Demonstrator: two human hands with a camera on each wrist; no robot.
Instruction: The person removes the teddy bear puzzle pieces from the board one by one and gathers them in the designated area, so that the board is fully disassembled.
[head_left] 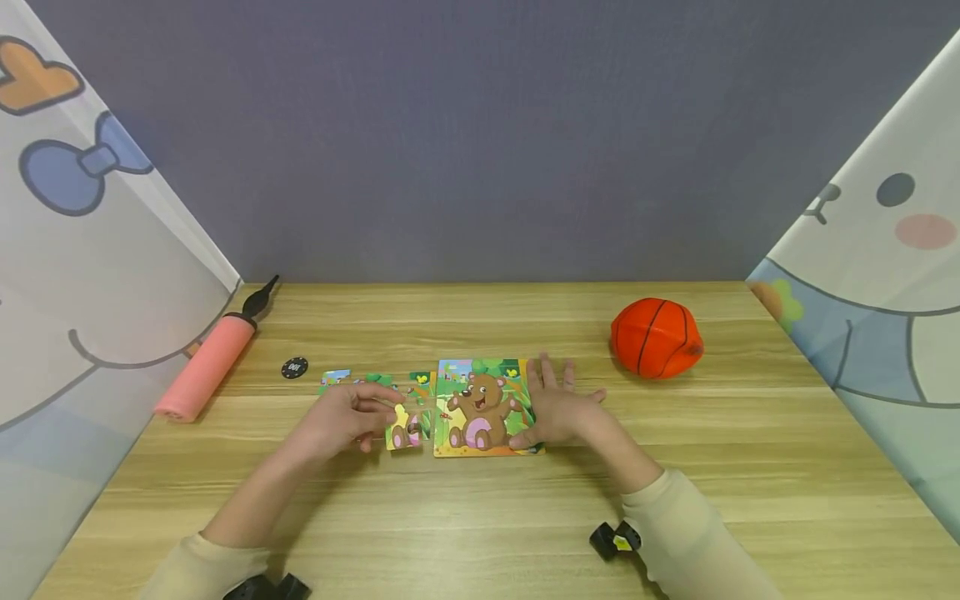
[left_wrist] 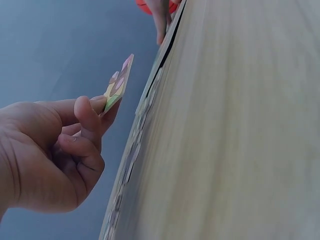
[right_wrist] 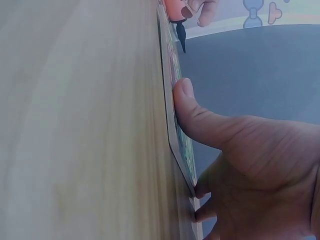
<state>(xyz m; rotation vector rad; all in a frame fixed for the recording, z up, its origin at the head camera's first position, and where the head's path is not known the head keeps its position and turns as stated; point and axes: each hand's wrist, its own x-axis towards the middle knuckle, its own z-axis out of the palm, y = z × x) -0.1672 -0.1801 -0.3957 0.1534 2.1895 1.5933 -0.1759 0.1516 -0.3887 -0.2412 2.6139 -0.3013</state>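
Observation:
My left hand (head_left: 339, 418) pinches a small puzzle piece (head_left: 402, 433) between thumb and fingers. The piece shows part of a brown bear with pink feet; in the left wrist view the piece (left_wrist: 119, 82) is tilted and held above the table. To its right lies a flat square bear picture (head_left: 478, 417), on whose right side my right hand (head_left: 558, 412) rests with fingers spread. The thumb touches the picture near its lower right corner. Several puzzle pieces (head_left: 377, 380) lie left of the picture, partly hidden by my left hand.
A pink hand pump (head_left: 210, 367) with a black nozzle lies at the left. Near it is a black round chip (head_left: 295, 367). A dented red ball (head_left: 655, 338) sits at the back right. A grey panel (head_left: 487, 150) stands behind the wooden table (head_left: 450, 525).

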